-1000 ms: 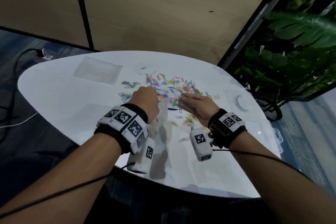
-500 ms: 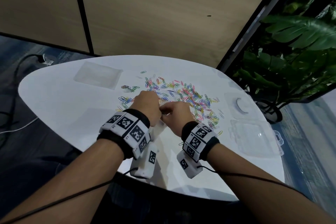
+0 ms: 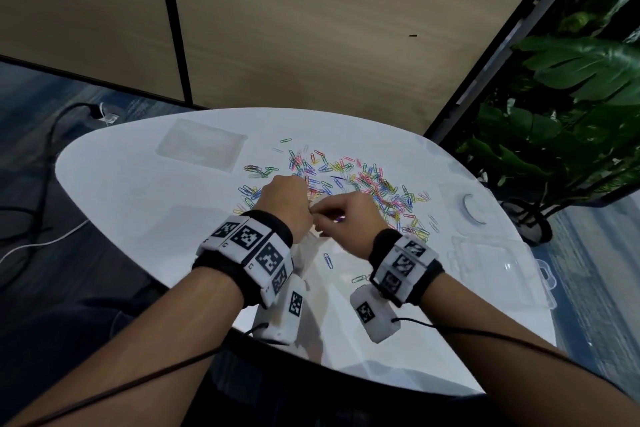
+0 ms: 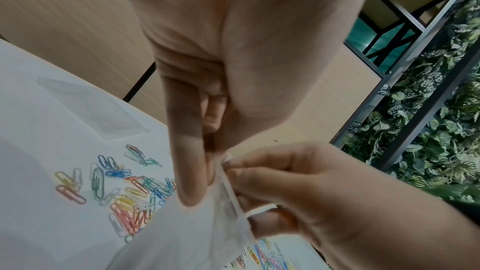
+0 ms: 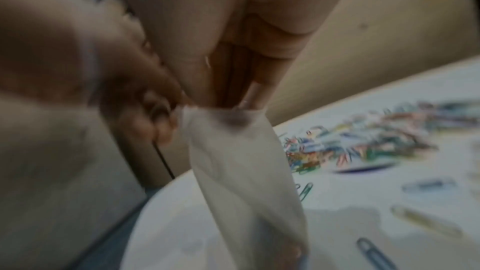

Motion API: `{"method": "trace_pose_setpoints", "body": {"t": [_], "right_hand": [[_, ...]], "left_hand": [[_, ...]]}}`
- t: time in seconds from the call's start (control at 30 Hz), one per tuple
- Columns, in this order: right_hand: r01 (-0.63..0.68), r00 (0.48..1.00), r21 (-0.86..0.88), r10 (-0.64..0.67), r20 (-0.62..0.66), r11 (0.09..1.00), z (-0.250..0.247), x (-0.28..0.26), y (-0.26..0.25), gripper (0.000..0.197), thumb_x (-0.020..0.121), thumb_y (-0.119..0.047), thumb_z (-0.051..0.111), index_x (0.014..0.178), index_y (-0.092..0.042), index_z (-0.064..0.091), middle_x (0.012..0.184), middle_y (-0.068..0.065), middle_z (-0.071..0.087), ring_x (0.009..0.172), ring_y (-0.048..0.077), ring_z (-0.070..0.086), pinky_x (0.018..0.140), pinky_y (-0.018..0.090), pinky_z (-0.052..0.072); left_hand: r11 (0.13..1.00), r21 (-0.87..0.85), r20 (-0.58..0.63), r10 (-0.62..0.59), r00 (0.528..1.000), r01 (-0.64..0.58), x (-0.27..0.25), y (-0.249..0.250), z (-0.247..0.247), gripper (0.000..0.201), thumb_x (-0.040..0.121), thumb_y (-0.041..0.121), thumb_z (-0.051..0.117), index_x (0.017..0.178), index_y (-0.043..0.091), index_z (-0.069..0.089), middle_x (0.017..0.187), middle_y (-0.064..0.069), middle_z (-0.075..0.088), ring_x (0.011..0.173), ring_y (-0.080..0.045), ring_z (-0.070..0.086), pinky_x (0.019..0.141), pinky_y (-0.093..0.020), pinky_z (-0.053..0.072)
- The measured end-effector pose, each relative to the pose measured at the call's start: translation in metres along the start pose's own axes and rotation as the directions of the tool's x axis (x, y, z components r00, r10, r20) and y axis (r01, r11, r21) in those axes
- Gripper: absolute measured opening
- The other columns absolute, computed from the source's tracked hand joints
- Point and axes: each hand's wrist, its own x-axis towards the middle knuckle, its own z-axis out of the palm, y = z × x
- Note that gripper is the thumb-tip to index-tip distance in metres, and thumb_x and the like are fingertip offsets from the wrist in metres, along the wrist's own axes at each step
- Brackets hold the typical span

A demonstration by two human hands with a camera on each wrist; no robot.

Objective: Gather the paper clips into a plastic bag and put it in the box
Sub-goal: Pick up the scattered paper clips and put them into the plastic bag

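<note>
Both hands meet above the counter's [image 3: 138, 191] near middle: the left hand [image 3: 285, 204] and right hand [image 3: 349, 218] each pinch the plastic bag's [image 5: 244, 171] mouth, the bag hanging lengthwise below; the paper clips [image 3: 363, 180] lie just beyond the fingers, nearer the right hand

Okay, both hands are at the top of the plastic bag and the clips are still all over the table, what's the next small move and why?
Probably pull the bag's mouth apart. The left hand and the right hand both pinch the top edge of the plastic bag, which hangs limp and looks flat, while the paper clips lie scattered on the table. Opening it lets clips go in.
</note>
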Motion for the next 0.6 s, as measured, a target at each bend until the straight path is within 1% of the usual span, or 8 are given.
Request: {"method": "trace_pose_setpoints", "body": {"t": [0.07, 0.1, 0.13, 0.23, 0.33, 0.43, 0.53, 0.6], "right_hand": [[-0.102, 0.989, 0.287, 0.128, -0.074, 0.953, -0.013, 0.0, 0.012, 0.011, 0.088, -0.006, 0.065, 0.088, -0.009, 0.075, 0.079, 0.007, 0.074, 0.069, 0.021, 0.07, 0.066, 0.032, 0.061], [-0.149, 0.976, 0.315, 0.191, -0.106, 0.937, -0.018, 0.001, 0.024, 0.011, 0.089, -0.007, 0.064, 0.09, -0.01, 0.075, 0.082, 0.007, 0.074, 0.073, 0.023, 0.071, 0.068, 0.034, 0.061], [-0.196, 0.965, 0.25, 0.232, -0.123, 0.948, -0.021, 0.002, 0.039, 0.013, 0.091, -0.011, 0.062, 0.095, -0.012, 0.075, 0.09, 0.006, 0.075, 0.081, 0.023, 0.072, 0.072, 0.034, 0.061], [-0.269, 0.96, -0.277, 0.28, -0.002, 0.922, -0.017, -0.001, 0.084, 0.03, 0.097, -0.026, 0.052, 0.124, -0.021, 0.064, 0.127, 0.0, 0.065, 0.11, 0.02, 0.065, 0.095, 0.035, 0.052], [-0.148, 0.914, -0.562, 0.33, 0.237, 0.814, -0.001, -0.011, 0.1, 0.05, 0.102, -0.03, 0.038, 0.149, -0.014, 0.032, 0.153, 0.008, 0.037, 0.137, 0.025, 0.04, 0.112, 0.035, 0.033], [-0.038, 0.897, -0.621, 0.3, 0.324, 0.783, 0.02, -0.02, 0.1, 0.065, 0.103, -0.044, 0.026, 0.155, -0.02, -0.002, 0.163, 0.009, 0.005, 0.15, 0.026, 0.011, 0.121, 0.04, 0.013], [0.192, 0.9, -0.699, 0.16, 0.406, 0.689, 0.043, -0.035, 0.102, 0.081, 0.086, -0.072, -0.005, 0.153, -0.027, -0.009, 0.163, 0.011, -0.003, 0.15, 0.028, 0.004, 0.122, 0.046, 0.009], [0.267, 0.892, -0.713, 0.115, 0.438, 0.649, 0.052, -0.047, 0.111, 0.084, 0.084, -0.076, -0.005, 0.153, -0.028, -0.009, 0.163, 0.007, -0.012, 0.15, 0.026, -0.004, 0.122, 0.048, 0.004]], "left_hand": [[1.0, 0.015, -0.003, -0.011, 1.0, 0.011, -0.001, -0.003, -0.004, 0.023, 0.092, 0.0, 0.059, 0.112, 0.001, 0.069, 0.117, -0.018, 0.068, 0.1, -0.037, 0.073, 0.09, -0.043, 0.062], [1.0, 0.024, 0.001, -0.012, 1.0, 0.012, -0.001, -0.004, -0.006, 0.023, 0.092, -0.001, 0.059, 0.113, 0.001, 0.07, 0.118, -0.018, 0.068, 0.101, -0.036, 0.072, 0.09, -0.043, 0.062], [0.999, 0.032, 0.003, -0.011, 1.0, 0.011, -0.002, -0.005, -0.008, 0.024, 0.092, -0.002, 0.059, 0.113, 0.0, 0.07, 0.118, -0.019, 0.068, 0.102, -0.035, 0.072, 0.091, -0.042, 0.061], [0.998, 0.053, 0.009, -0.017, 1.0, 0.016, -0.004, -0.009, -0.012, 0.024, 0.092, -0.004, 0.058, 0.112, 0.0, 0.07, 0.116, -0.018, 0.069, 0.101, -0.034, 0.072, 0.09, -0.04, 0.061], [0.998, 0.064, 0.011, -0.031, 0.999, 0.03, -0.005, -0.014, -0.015, 0.026, 0.09, -0.003, 0.058, 0.113, 0.002, 0.069, 0.116, -0.017, 0.068, 0.101, -0.035, 0.071, 0.089, -0.04, 0.061], [0.997, 0.067, 0.012, -0.038, 0.999, 0.038, -0.005, -0.017, -0.017, 0.025, 0.09, -0.002, 0.059, 0.112, 0.003, 0.07, 0.115, -0.017, 0.069, 0.1, -0.035, 0.072, 0.088, -0.041, 0.062], [0.998, 0.062, 0.016, -0.029, 0.999, 0.028, -0.006, -0.013, -0.016, 0.024, 0.091, -0.002, 0.059, 0.112, 0.002, 0.07, 0.114, -0.017, 0.069, 0.099, -0.034, 0.072, 0.088, -0.041, 0.061], [0.997, 0.075, 0.018, -0.009, 1.0, 0.008, -0.007, -0.009, -0.013, 0.027, 0.09, -0.003, 0.06, 0.115, 0.003, 0.069, 0.117, -0.017, 0.069, 0.103, -0.034, 0.071, 0.09, -0.04, 0.06]]}}
